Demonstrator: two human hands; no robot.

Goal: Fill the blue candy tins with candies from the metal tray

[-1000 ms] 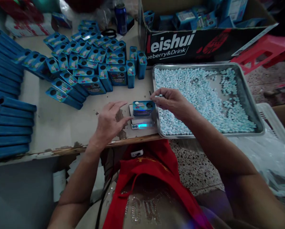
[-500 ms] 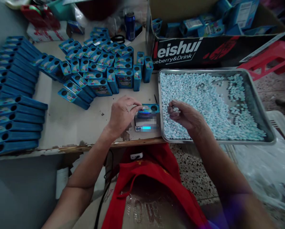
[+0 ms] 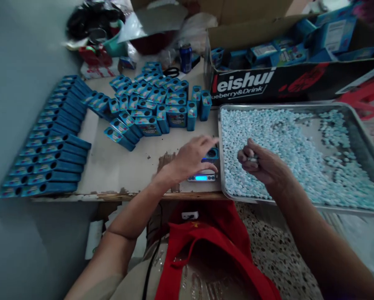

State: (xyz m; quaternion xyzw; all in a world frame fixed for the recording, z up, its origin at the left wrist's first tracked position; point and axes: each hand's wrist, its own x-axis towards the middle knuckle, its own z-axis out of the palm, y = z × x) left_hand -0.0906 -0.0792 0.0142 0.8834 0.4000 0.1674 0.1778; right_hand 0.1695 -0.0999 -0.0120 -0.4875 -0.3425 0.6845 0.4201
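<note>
A small digital scale (image 3: 202, 178) with a lit display lies near the table's front edge. On it stands a blue candy box (image 3: 212, 153) with a dark round hole in its top. My left hand (image 3: 191, 158) reaches over the box, thumb and fingers spread apart, covering much of it; whether the fingertips touch it is hard to tell. Above the metal tray (image 3: 222, 166), my right hand (image 3: 266, 166) is closed around a few pale blue candies (image 3: 253, 158). Many more such candies (image 3: 252, 125) lie spread in the tray.
Several blue boxes (image 3: 149, 104) stand grouped behind the scale, and rows of them (image 3: 55, 146) lie at the left. Behind the tray is a black carton (image 3: 246, 81) holding blue boxes. Scissors (image 3: 171, 71) and a blue can (image 3: 185, 59) are at the back.
My left hand's fingers have parted from their pinch at the box's top and spread over it. The right hand stays closed above the tray. The camera view has shifted left.
</note>
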